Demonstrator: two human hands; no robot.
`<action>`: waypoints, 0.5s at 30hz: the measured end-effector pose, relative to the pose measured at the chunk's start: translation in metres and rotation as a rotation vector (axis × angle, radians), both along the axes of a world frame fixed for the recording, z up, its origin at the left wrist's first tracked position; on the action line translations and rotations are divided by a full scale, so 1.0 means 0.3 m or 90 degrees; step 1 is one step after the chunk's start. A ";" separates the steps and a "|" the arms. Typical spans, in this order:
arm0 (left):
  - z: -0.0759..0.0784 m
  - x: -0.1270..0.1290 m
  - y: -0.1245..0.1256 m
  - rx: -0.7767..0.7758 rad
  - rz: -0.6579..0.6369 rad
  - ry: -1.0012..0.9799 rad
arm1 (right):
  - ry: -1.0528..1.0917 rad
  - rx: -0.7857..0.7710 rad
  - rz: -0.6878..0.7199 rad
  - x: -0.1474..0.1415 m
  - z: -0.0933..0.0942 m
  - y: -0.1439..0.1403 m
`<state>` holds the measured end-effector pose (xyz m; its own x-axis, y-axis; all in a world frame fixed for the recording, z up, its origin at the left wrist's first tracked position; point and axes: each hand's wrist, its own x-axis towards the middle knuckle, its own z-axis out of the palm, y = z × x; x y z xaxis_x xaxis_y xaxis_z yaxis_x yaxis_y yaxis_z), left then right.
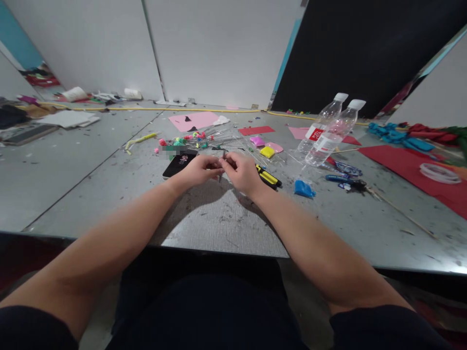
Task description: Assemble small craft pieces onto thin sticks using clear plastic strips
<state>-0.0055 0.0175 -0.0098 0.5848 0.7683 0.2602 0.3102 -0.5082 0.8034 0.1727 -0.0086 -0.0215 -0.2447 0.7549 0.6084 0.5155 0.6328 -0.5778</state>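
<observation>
Black phone [177, 166], yellow-black tool [268, 176] flanking hands [240, 171], bottles [330, 141] farther right

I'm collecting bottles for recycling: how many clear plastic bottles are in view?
2. The nearer bottle stands on the table beyond the blue packet; the farther bottle stands just behind it, partly overlapped.

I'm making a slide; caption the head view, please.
Left hand and right hand meet at a small gray piece above a cluttered table.
</observation>
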 end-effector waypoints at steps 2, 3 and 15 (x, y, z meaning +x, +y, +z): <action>-0.001 -0.003 0.003 -0.002 -0.017 0.010 | 0.001 -0.010 -0.005 -0.001 0.002 -0.003; -0.002 -0.005 0.005 0.009 -0.022 0.022 | 0.000 -0.010 -0.006 -0.002 0.003 -0.004; -0.015 -0.012 0.027 0.104 -0.020 0.103 | -0.036 -0.028 0.000 -0.006 -0.006 0.004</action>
<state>-0.0092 0.0256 -0.0144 0.6524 0.7041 0.2804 0.4099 -0.6390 0.6509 0.1708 -0.0073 -0.0231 -0.2778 0.7808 0.5596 0.5482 0.6073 -0.5751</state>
